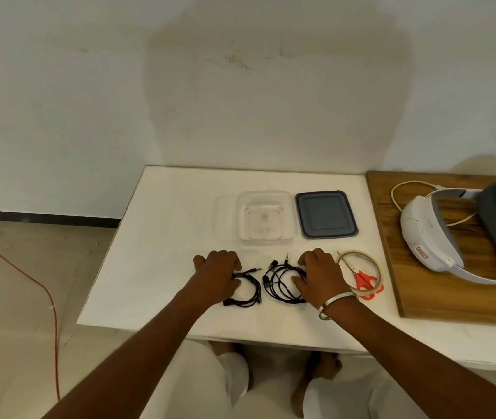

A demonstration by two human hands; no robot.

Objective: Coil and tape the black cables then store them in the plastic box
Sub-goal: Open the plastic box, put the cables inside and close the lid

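Two black cables (pixel 248 290) (pixel 283 282), one plastic box (pixel 266 216), one lid (pixel 326 213).

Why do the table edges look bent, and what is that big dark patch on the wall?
Head view: the wide-angle lens bows the white table edges and stretches both arms at the frame's bottom. The dark patch on the wall looks like a soft shadow, probably the person's. Both cable coils, left and right, are sharp; the clear plastic box shows little glare.
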